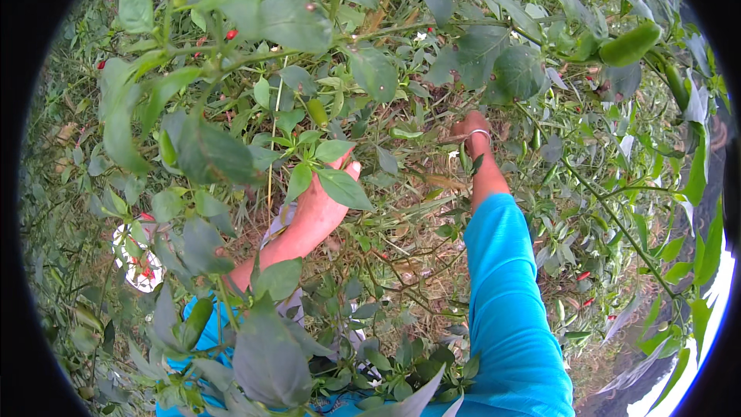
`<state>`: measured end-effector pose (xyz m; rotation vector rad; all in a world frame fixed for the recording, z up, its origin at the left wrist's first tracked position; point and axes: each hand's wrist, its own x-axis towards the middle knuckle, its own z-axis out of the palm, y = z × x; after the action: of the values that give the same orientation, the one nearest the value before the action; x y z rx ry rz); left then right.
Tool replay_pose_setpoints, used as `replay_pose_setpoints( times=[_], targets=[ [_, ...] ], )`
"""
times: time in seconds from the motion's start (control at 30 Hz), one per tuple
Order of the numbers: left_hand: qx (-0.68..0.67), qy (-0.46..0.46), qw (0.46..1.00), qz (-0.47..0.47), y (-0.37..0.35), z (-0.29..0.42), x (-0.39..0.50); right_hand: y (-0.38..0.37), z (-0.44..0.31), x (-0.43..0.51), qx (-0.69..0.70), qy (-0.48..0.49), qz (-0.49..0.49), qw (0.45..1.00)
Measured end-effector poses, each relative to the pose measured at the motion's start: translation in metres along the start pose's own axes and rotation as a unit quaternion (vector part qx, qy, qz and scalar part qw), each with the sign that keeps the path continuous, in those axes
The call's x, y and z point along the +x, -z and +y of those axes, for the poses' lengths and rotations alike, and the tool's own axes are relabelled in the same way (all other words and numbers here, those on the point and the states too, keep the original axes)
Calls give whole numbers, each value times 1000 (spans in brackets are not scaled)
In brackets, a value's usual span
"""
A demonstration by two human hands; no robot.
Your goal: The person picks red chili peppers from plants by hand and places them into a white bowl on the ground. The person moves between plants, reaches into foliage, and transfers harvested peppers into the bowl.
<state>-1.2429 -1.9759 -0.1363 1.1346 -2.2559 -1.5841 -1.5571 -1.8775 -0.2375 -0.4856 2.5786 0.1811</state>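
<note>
Amid chili pepper plants, my left hand [341,176] is partly covered by green leaves [345,187]. Its thumb and a fingertip show beside a stem; whether they pinch anything is hidden. Farther forward and to the right, my right hand [472,123] reaches down among the stems and foliage. A pale bangle [479,132] circles that wrist, and the fingers are too obscured to show a grip. Close to the right wrist hangs a green chili [463,157]. Another green chili [316,112] hangs just ahead of my left hand.
A white openwork container [143,286] with red chilies in it is at the left, partly behind leaves. Leafy branches cross close to the camera, with a large green chili [631,44] at upper right. Red chilies [583,275] show at lower right. Dry grass [414,237] covers the ground.
</note>
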Motion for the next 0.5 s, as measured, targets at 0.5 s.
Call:
replay_pose_setpoints(
  times=[0.5],
  targets=[
    [-45,50,997,-25,-4,5,11,-20,15,7,25,15,-13,999]
  ],
)
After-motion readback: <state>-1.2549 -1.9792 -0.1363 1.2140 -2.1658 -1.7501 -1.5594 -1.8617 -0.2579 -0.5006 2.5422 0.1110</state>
